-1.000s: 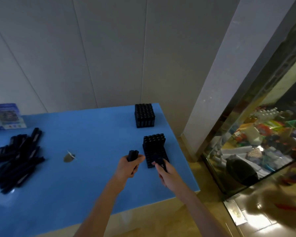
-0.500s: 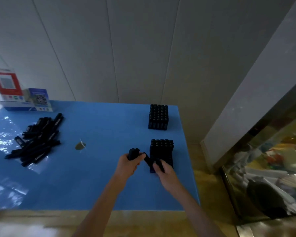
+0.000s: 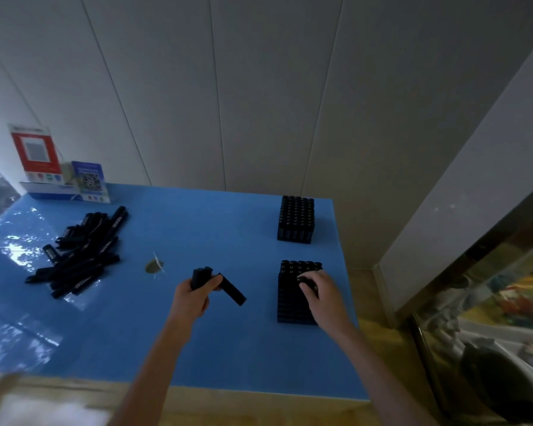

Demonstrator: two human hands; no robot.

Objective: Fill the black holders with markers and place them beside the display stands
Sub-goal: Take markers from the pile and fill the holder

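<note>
A blue counter (image 3: 173,333) stood against white wall panels. The far holder (image 3: 296,219) looked full. The right hand (image 3: 322,295) pinched a marker into the near holder (image 3: 293,302); left hand (image 3: 191,298) gripped several markers (image 3: 202,276). A pile (image 3: 80,253) remained at left, near the stands (image 3: 59,167).

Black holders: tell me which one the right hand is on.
The nearer holder, by the table's front edge; the right hand rests on it. The far holder stands untouched.

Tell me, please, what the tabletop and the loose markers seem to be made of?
Tabletop: probably blue foam or matte plastic sheet, flat and dull, with glossy clear film at its left end. Loose markers: apparently black plastic, smooth and slightly shiny, with pale printed labels.
</note>
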